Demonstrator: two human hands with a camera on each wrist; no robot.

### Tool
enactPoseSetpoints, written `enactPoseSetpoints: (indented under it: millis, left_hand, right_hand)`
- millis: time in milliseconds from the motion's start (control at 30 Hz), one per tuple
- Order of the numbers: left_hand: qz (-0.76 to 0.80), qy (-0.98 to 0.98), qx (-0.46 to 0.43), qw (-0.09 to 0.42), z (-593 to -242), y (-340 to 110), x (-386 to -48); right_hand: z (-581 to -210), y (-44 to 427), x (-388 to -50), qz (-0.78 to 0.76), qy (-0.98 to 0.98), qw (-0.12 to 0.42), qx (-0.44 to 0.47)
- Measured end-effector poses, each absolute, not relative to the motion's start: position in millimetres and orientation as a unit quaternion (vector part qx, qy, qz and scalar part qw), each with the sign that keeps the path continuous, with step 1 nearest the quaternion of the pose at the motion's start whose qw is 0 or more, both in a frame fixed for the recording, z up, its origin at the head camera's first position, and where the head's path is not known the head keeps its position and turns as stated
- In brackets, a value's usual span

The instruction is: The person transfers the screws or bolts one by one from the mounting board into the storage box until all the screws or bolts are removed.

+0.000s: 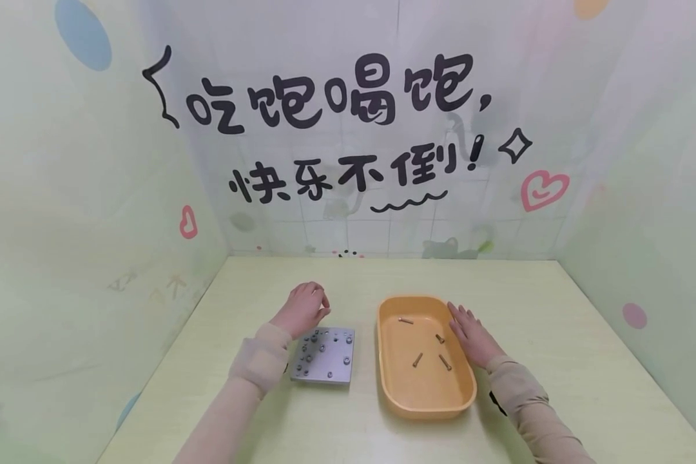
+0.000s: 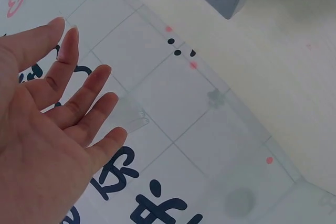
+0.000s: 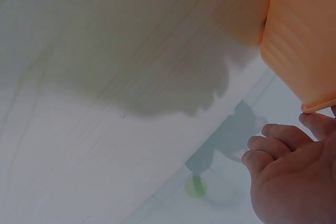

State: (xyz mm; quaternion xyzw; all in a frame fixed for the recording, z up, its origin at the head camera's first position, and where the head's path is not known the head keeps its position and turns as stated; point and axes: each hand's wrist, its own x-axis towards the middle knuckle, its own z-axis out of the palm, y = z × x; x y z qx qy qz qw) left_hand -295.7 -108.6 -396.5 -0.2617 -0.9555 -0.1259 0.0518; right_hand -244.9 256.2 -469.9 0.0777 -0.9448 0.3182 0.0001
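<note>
Bolts (image 1: 445,363), four in all, are carried loose on the floor of an orange tray (image 1: 429,390), which is set right of centre on the table (image 1: 557,322), its long axis run from the far edge toward the near one. The far bolt (image 1: 406,321) is laid almost crosswise near the tray's far-left corner; the near-left one is slanted toward the far right, and the other two are angled from far left to near right. By the right hand (image 1: 473,334) the tray's right rim is touched, its fingers being laid loosely along the outside; no bolt is held there. The closest bolt (image 1: 440,338) is found just inside that rim, to the left of this hand, so the bolts are more nearly reached from the right side, with only the tray wall set between. The left hand (image 1: 306,306) is held beyond the far-left corner of a metal plate (image 1: 338,357), which is placed left of the tray, apart from it, and is studded with smaller fasteners. In the left wrist view its fingers are seen loosely spread, with nothing gripped and the plate's corner well apart from them. From that hand the plate is lain toward the table's near edge and slightly right, whereas the bolts are separated from it by the open strip of table and the tray's left wall. How deeply the fasteners are seated cannot be told.
</note>
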Motion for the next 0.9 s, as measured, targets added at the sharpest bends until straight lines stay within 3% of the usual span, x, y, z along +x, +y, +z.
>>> enactPoseSetpoints:
  millis: [900]
  left_hand:
    - [-0.145,-0.955,-0.260,0.014,-433.0,-122.9,-275.3]
  right_hand:
    - [-469.9,256.1,-245.1,0.318,-0.945,0.002,0.073]
